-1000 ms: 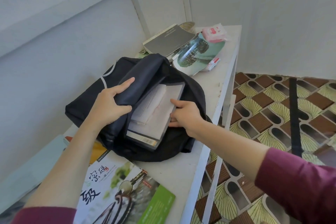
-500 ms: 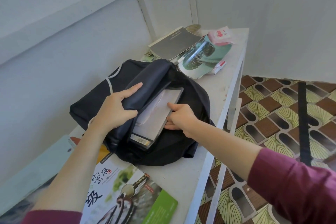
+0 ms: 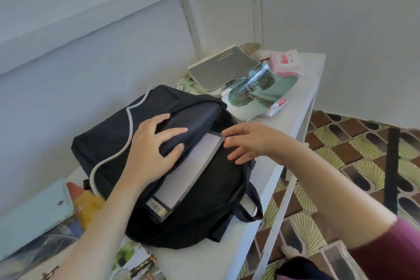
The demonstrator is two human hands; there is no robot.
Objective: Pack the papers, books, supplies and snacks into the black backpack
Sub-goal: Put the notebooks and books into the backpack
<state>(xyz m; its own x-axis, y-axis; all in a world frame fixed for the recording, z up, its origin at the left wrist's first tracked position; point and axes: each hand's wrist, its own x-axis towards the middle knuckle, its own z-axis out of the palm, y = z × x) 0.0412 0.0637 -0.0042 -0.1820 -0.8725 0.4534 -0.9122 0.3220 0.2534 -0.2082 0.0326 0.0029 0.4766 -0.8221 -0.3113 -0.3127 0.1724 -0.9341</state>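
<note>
Backpack — book edge out, table rim close

light: soft, even daylight | shadows: faint | focus: slight motion blur | edges: wide-angle bending

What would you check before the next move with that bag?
1. Mouth of black backpack held open by left hand: ok.
2. Book fully inside: not ok, its barcode end sticks out.
3. Right hand free: ok, fingers relaxed at the book's far corner.
4. Room left inside: cannot tell.
5. Everything packed: not ok, grey book and pink pack lie on the table.
</note>
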